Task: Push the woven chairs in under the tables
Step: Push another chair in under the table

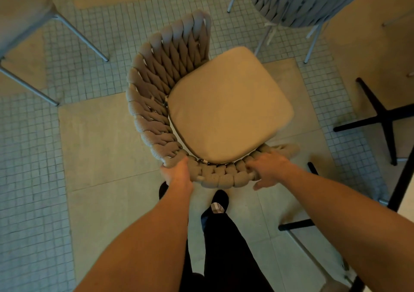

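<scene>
A woven chair [154, 94] with a thick beige rope backrest and a tan seat cushion [228, 105] stands in the middle of the floor, seen from above. Its curved back faces me and wraps round to the left. My left hand [178, 173] grips the near-left part of the woven rim, fingers hidden underneath. My right hand [271, 168] rests on the near-right part of the rim with fingers curled over it and the thumb loose. The black cross base of a table [380, 117] stands to the right of the chair.
A second woven chair [298, 2] in grey stands at the top right on thin metal legs. Another chair with metal legs [33, 34] is at the top left. A table edge [401, 184] runs down the right side. My dark-trousered leg and shoe [218, 202] are behind the chair.
</scene>
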Tool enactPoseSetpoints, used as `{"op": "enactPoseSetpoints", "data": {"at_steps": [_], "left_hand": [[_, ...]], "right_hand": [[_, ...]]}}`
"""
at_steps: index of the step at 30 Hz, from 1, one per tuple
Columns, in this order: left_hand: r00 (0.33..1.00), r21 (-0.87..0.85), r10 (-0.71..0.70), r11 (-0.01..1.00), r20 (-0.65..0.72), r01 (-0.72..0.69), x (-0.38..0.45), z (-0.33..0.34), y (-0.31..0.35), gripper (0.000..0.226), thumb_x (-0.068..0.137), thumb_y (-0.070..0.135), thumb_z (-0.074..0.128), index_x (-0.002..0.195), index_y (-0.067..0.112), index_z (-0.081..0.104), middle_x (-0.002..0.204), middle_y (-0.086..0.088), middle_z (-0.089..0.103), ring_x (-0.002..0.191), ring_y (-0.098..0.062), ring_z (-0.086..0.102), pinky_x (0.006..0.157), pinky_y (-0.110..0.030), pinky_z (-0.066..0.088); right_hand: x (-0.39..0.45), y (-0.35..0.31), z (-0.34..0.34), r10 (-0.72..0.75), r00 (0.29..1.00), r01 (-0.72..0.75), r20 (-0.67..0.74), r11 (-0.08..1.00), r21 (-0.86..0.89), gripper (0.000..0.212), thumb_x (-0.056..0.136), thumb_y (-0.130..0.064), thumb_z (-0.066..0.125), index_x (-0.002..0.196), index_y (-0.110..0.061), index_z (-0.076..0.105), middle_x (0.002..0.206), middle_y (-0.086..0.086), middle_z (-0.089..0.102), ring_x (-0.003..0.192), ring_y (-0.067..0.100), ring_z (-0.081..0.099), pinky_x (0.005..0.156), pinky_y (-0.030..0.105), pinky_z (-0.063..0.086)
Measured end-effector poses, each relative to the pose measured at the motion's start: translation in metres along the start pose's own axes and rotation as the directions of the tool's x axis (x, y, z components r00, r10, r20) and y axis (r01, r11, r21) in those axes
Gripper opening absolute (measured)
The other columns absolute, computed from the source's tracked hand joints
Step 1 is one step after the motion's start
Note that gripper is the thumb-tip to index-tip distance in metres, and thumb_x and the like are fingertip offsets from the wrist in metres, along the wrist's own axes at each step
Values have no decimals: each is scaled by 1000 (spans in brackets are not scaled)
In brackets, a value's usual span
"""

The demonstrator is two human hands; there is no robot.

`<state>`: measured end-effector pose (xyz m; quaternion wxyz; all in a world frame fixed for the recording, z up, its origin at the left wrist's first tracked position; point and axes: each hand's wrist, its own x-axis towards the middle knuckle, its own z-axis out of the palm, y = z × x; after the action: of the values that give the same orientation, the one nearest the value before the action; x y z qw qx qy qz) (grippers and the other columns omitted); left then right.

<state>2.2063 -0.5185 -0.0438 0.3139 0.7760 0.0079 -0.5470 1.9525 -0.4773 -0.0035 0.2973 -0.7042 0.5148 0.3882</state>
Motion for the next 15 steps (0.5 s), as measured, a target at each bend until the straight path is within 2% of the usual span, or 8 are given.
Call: {"op": "enactPoseSetpoints", "data": {"at_steps": [3,7,11,13,15], "left_hand": [[998,-67,-66,996,2,66,-11,6,-20,58,77,15,83,123,24,48,117,-7,63,101,-30,65,90,-55,57],[999,-85,-51,995,-3,51,-28,11,-42,54,83,5,78,122,26,47,118,-4,60,110,-31,63,98,-56,52],[999,-97,-38,995,-31,35,-25,14,-46,56,81,-1,76,120,27,45,114,-4,60,106,-31,63,97,-56,53],[999,-56,-9,998,-37,7,-25,15,-45,65,83,-1,73,135,22,43,123,-5,59,110,-30,62,98,-54,53],[998,-14,24,1000,-52,-25,-23,15,-46,76,83,2,73,146,27,38,131,-8,59,114,-32,61,97,-57,53]], "right_hand": [[-6,24,1,79,997,-79,1,997,-18,75,74,-78,66,134,-37,47,133,-4,60,124,27,55,103,47,39],[-10,51,3,198,979,-199,41,980,15,76,67,-82,67,130,-42,50,132,-5,59,123,26,55,104,50,38],[-10,59,0,187,981,-188,51,982,28,73,67,-82,68,126,-40,53,129,-6,61,122,24,55,102,46,39],[-11,58,-3,173,984,-174,51,985,16,72,69,-82,66,125,-39,54,127,-5,62,119,24,58,99,43,44],[-12,56,-7,167,984,-168,59,986,19,69,71,-83,64,122,-38,55,123,-5,63,115,23,60,97,42,48]]}}
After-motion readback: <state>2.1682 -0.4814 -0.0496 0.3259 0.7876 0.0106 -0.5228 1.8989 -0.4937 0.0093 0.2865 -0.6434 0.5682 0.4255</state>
